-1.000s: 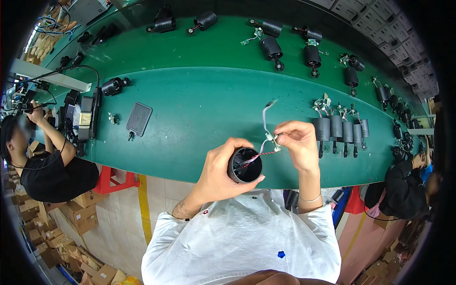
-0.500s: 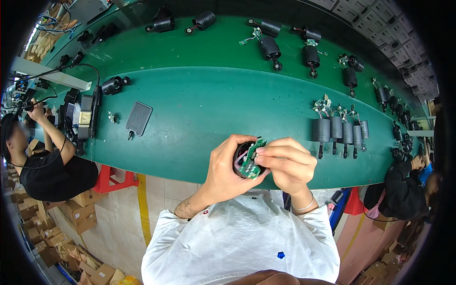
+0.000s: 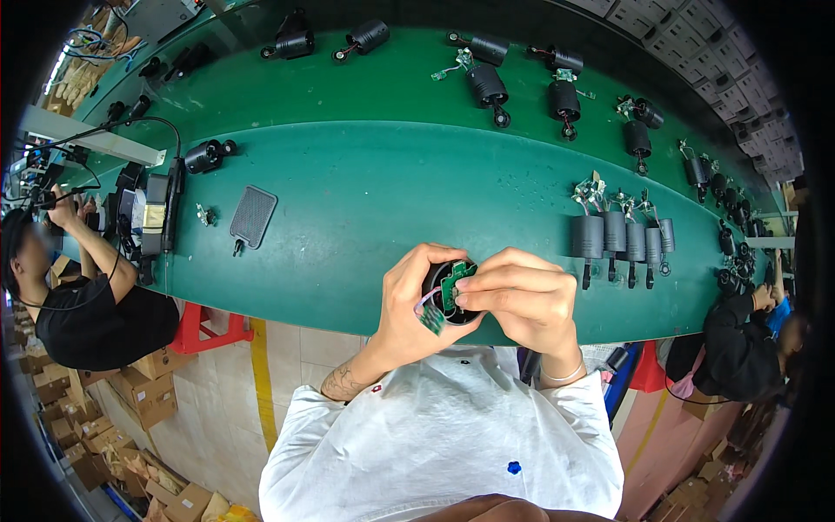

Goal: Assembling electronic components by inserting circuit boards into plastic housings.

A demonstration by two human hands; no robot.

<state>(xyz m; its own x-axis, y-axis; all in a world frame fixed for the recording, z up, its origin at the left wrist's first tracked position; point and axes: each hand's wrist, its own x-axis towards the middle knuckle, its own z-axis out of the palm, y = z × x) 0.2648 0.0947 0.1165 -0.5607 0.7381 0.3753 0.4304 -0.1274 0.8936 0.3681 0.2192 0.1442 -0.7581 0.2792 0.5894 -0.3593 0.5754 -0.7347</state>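
My left hand (image 3: 402,304) is wrapped round a black cylindrical housing (image 3: 431,278), its open mouth facing up. With thumb and fingertips my right hand (image 3: 532,300) pinches a green circuit board (image 3: 451,285), which stands upright in that mouth. Out over the rim, beside my left thumb, a smaller green board (image 3: 430,320) dangles on thin pinkish wires. The inside of the housing is mostly hidden by the board and my fingers.
To the right stands a row of black housings (image 3: 587,237) with wired boards on top. At left lie a dark mesh plate (image 3: 254,217), a small circuit board (image 3: 205,215) and a black cylinder (image 3: 204,157). More housings (image 3: 486,85) lie on the far green strip. Co-workers sit at both sides.
The circuit board has tilted and shifted left in the housing's mouth; the smaller board has swung out leftward over the rim. Parts on the far strip have slid slightly left.
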